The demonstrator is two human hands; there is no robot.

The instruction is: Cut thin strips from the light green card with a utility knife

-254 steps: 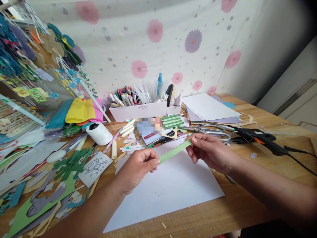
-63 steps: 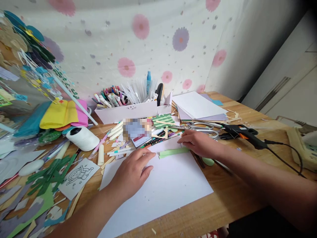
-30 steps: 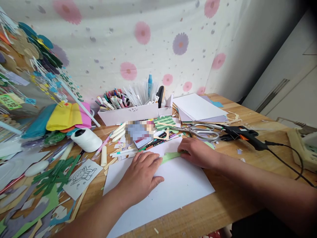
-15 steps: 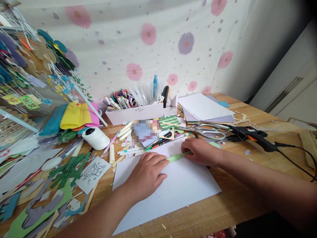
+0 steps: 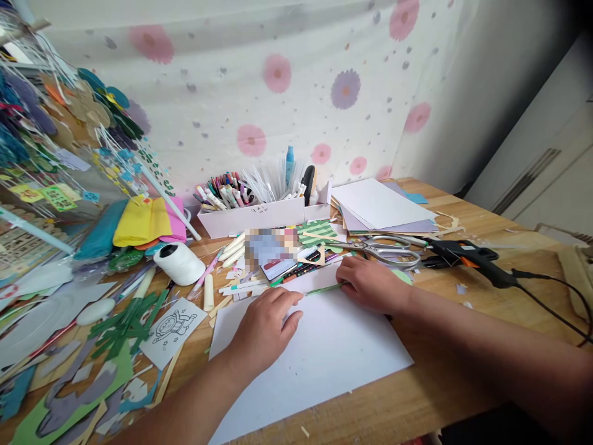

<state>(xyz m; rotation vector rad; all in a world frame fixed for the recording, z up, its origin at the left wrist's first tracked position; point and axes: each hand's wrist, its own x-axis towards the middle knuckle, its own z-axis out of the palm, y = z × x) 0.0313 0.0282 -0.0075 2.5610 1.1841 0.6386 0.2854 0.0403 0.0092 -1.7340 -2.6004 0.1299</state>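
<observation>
A large white sheet of paper (image 5: 333, 355) lies on the wooden table in front of me. Over its far edge is a narrow green paper strip (image 5: 324, 288), now showing as a thin edge. My right hand (image 5: 373, 285) has its curled fingers closed on the strip's right end. At the other end, my left hand (image 5: 266, 324) rests over the sheet with fingers stretched forward and thumb apart. Its fingertips are close to the strip's left tip; whether they touch it is hard to tell.
Beyond the sheet lie scissors (image 5: 391, 250), pens and a phone (image 5: 278, 267). A glue gun (image 5: 467, 256) with its cord is at right. A white thread spool (image 5: 179, 264), a line drawing (image 5: 173, 330) and paper scraps (image 5: 69, 395) crowd the left. A pen box (image 5: 252, 217) stands behind.
My left hand has slid a little left, off the strip, and its thumb has parted from the fingers. The green strip has gone from a flat band to a thin edge.
</observation>
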